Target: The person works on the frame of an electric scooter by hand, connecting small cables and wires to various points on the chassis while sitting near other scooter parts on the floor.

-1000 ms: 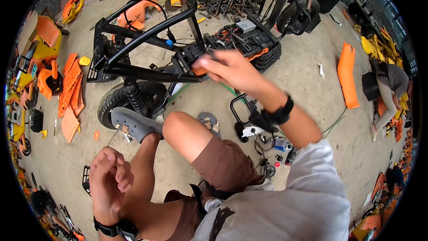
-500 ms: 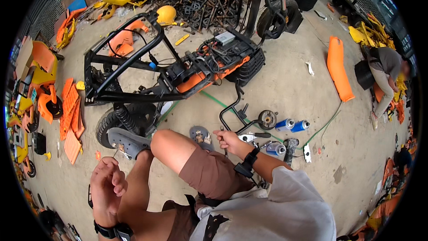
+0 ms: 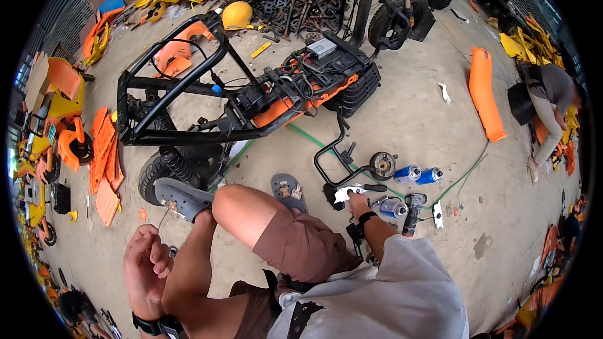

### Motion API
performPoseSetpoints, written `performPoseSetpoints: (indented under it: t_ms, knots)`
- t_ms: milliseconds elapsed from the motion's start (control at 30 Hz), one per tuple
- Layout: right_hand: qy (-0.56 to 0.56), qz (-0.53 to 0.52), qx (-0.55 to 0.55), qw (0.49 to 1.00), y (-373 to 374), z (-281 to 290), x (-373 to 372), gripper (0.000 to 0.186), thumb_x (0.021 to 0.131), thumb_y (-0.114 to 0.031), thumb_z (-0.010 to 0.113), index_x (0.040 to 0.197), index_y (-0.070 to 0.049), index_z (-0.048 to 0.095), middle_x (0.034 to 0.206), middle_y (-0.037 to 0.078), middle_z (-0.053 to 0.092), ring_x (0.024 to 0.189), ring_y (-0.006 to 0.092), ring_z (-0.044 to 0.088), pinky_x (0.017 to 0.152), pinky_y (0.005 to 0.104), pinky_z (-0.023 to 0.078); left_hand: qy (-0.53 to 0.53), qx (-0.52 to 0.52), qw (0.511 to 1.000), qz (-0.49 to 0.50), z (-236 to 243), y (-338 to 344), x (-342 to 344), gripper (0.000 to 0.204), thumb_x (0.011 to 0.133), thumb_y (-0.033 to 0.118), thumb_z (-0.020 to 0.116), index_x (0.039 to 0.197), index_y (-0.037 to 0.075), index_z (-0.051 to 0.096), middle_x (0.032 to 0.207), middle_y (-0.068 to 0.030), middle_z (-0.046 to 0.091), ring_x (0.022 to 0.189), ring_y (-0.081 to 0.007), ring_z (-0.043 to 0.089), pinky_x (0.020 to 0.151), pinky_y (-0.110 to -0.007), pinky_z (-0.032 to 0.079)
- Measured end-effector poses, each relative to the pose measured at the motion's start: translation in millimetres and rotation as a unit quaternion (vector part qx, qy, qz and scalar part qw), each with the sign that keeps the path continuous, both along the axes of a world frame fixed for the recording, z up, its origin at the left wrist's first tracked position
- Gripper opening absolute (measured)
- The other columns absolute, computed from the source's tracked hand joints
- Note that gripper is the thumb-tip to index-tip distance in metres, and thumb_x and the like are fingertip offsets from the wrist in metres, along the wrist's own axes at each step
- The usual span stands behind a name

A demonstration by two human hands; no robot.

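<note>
With the right hand (image 3: 360,204) stretched to a white-and-black part (image 3: 343,196) on the floor (image 3: 452,242), grasp unclear from here; with the left hand (image 3: 147,262) loosely curled, impossible to call empty. Near a spray can (image 3: 394,208), cordless drill (image 3: 414,201) and stripped vehicle frame (image 3: 188,136). Apparently at a handling step, calling for precise finger placement.

Soft, even light here, the floor (image 3: 515,226) bright, shadows faint
And look, fisheye bending lines rimward, corners black, middle crisp, outer edges soft

I have the scooter frame (image 3: 252,102) on the floor (image 3: 427,125) ahead in my feed, a metal-parts pile (image 3: 286,7) behind it. Right of the right hand (image 3: 359,204) are spray cans (image 3: 408,174) and a cordless drill (image 3: 412,215).
</note>
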State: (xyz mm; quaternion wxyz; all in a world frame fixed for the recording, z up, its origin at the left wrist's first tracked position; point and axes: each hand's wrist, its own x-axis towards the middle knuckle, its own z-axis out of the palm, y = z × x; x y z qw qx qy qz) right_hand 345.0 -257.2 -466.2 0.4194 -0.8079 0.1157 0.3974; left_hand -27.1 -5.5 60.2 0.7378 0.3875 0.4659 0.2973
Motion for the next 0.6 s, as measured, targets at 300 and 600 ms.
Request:
performPoseSetpoints:
  t_ms: [300, 600]
  knots:
    - [-0.263, 0.292, -0.157, 0.906, -14, 23, -10, 0.045, 0.084, -0.040, 0.053, 0.087, 0.001, 0.069, 0.094, 0.026, 0.067, 0.094, 0.0434, 0.063, 0.086, 0.0503, 0.049, -0.032, -0.034, 0.999, 0.021, 0, 0, 1, 0.013, 0.095, 0.018, 0.051, 0.095, 0.006, 0.055, 0.058, 0.0001, 0.039, 0.045, -0.0095, 0.034, 0.041, -0.022, 0.028]
    - [-0.199, 0.442, -0.126, 0.866, 19, 31, -22, 0.043, 0.083, -0.040, 0.058, 0.102, -0.004, 0.070, 0.104, 0.024, 0.067, 0.101, 0.0400, 0.063, 0.091, 0.0451, 0.049, -0.063, -0.030, 0.998, -0.002, 1, 0, -5, 0.016, 0.092, 0.021, 0.047, 0.084, 0.009, 0.052, 0.060, -0.0006, 0.040, 0.049, -0.0113, 0.035, 0.045, -0.025, 0.030]
